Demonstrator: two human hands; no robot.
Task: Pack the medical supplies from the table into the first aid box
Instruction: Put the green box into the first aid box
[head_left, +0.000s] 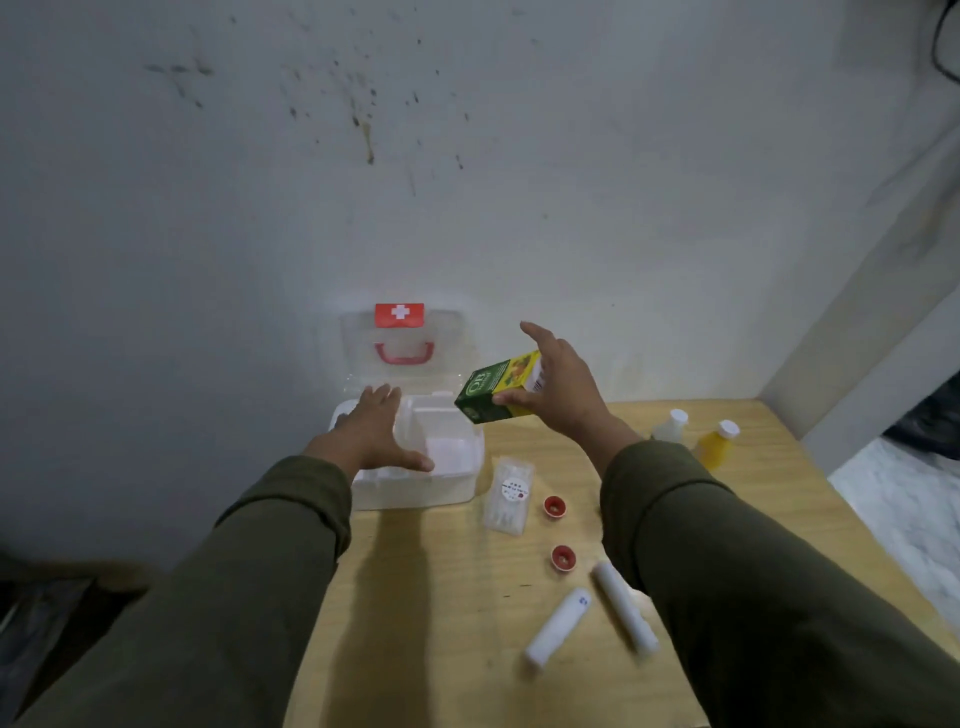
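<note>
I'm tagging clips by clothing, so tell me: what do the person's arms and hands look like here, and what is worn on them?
Both arms are covered by long, loose, olive-green sleeves that end at the wrists. The left hand and right hand are bare: no gloves, and no rings, watch or markings that can be seen.

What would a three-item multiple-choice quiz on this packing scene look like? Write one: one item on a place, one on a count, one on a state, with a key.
1. Where is the green and yellow carton?
A. Flat on the table
B. In the right hand, above the box's right edge
C. Under the left hand

2. How many small red caps lie on the table?
A. Two
B. Four
C. None

3. The first aid box is:
A. Shut and latched
B. Open, lid upright
C. Upside down

Key: 1 B, the right hand grips it in the air; 2 A, one cap sits nearer than the other; 3 B, the lid stands against the wall while the left hand spreads over the tray.
</note>
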